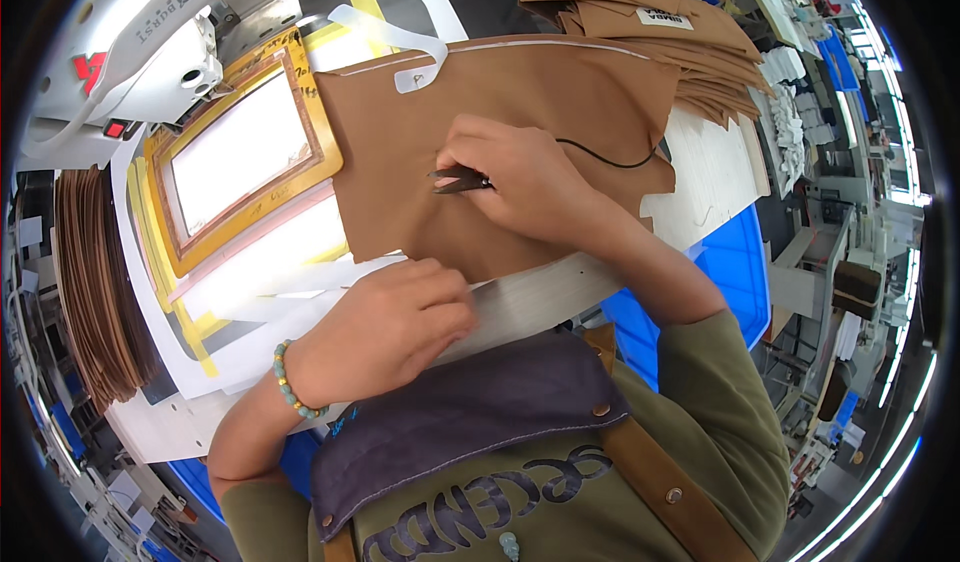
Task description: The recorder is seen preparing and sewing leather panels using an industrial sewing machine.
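Note:
A brown fabric panel (pixel 385 147) lies spread before me, a pale strip along its far edge. Over its middle, my right hand (pixel 530 177) is closed round small dark thread snips (pixel 460 181), whose blades point left. A thin black cord (pixel 610 162) runs from that hand toward the panel's right side. My left hand (pixel 385 327), with a beaded bracelet (pixel 287 382) at the wrist, rests by the panel's near edge. Its fingers are curled in, and whatever they may hold is hidden.
Left of the panel sits a yellow frame (pixel 328 152) with a bright window, beside a white machine (pixel 170 77). Folded brown pieces (pixel 690 57) are stacked at the far right, more brown panels (pixel 95 282) at the left. A blue bin (pixel 735 262) stands below the table's right edge.

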Demonstrator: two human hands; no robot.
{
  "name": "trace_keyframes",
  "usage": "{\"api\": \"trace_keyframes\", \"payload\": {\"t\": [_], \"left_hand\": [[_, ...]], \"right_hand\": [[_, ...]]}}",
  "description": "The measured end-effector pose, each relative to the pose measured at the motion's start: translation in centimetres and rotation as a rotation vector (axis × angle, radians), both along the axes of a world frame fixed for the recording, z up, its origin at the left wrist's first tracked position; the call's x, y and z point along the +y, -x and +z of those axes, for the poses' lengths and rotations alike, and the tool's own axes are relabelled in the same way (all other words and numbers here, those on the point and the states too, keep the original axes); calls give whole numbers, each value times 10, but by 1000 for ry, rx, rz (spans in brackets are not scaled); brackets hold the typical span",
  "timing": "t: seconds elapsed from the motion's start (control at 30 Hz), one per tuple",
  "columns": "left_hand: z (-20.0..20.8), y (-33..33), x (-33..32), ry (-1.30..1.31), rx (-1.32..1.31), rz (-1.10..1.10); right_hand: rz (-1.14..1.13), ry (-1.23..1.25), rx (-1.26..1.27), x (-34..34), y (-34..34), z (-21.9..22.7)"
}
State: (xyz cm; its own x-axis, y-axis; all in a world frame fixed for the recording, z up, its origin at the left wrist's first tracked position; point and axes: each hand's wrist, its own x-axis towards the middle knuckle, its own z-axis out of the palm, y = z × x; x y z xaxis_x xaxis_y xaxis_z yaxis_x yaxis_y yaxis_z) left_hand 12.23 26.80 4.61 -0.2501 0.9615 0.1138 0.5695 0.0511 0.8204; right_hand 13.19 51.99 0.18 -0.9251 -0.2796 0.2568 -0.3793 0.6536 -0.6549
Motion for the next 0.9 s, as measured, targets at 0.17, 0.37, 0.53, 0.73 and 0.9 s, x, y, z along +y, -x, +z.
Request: {"api": "trace_keyframes", "payload": {"t": [0.17,0.37,0.53,0.73,0.9], "left_hand": [[-5,18,-4,-3,325,292],[-40,49,10,48,485,435],[-30,49,3,91,586,352],[-6,53,-22,245,819,164],[-25,50,-16,210,1057,93]], "right_hand": [[0,-28,7,1,-2,-2],[-3,86,-93,8,-3,8],[-8,41,-298,42,-15,26],[-31,-462,-363,50,-74,68],[-170,-771,-341,50,-100,50]]}}
